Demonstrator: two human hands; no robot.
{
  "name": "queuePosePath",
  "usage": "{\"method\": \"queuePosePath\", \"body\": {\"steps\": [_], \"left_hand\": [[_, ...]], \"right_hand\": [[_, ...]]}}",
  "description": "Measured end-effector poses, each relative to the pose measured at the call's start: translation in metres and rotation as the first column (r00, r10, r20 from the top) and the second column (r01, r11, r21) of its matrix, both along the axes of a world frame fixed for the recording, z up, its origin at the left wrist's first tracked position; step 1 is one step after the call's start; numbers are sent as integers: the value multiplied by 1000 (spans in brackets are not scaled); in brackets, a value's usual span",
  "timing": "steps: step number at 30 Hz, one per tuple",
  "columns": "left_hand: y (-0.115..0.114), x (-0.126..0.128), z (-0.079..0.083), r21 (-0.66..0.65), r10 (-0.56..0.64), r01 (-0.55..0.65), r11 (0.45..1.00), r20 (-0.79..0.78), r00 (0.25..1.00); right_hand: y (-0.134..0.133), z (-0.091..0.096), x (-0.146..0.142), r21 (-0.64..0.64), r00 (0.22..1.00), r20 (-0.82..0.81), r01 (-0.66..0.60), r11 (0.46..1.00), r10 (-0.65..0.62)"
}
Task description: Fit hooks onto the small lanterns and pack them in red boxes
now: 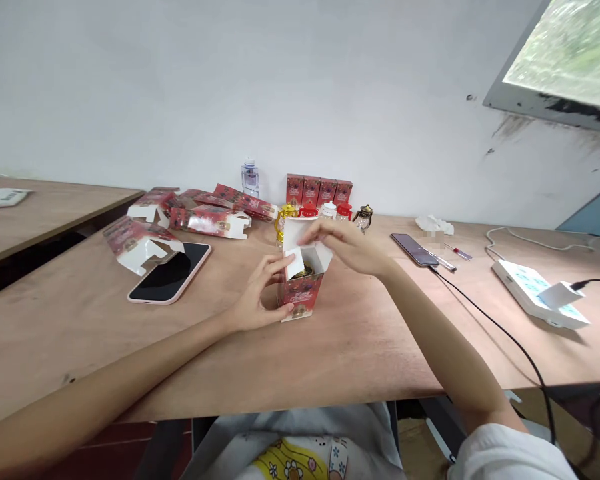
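A small red printed carton [302, 293] stands upright on the table with its white top flaps raised. Inside it a dark and gold item shows, too little to name. My left hand [260, 293] grips the carton's left side, thumb at the front and fingers along the edge by a flap. Over the carton's top, my right hand [347, 245] reaches in from the right, fingers outstretched and bent at the raised back flap; its fingertips are partly hidden. Just behind are small lanterns: a gold one [285, 215], a white one [329, 210], red ones [345, 211] and a bronze one [363, 217].
Several closed red boxes [311, 190] line the wall beside a clear bottle [250, 177]. Flattened cartons [207, 220] lie left, near a pink-edged phone [173, 273]. To the right are a dark phone [413, 249] on a cable, screwdrivers [460, 252], crumpled tissue [434, 225] and a power strip [537, 293].
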State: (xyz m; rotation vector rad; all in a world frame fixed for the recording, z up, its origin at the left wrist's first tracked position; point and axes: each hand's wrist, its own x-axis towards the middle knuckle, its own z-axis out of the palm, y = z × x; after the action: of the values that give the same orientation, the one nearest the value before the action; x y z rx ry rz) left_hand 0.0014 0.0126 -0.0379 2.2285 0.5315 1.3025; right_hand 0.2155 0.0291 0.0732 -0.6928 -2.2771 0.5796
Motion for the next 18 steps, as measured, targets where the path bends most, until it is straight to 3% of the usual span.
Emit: {"method": "queuePosePath", "body": {"steps": [4, 9, 15, 18], "left_hand": [[1, -1, 1, 30, -39, 39, 999, 8, 999], [2, -2, 3, 13, -28, 28, 1000, -9, 1000], [3, -2, 0, 13, -32, 32, 999, -28, 999], [6, 0, -9, 35, -40, 39, 999, 19, 999]], "right_hand": [[11, -5, 12, -152, 977, -204, -99, 983, 67], [12, -26, -2, -62, 959, -250, 125, 990, -137], [-13, -24, -17, -70, 980, -149, -147, 987, 135], [-19, -25, -20, 63, 991, -44, -123, 990, 126]]}}
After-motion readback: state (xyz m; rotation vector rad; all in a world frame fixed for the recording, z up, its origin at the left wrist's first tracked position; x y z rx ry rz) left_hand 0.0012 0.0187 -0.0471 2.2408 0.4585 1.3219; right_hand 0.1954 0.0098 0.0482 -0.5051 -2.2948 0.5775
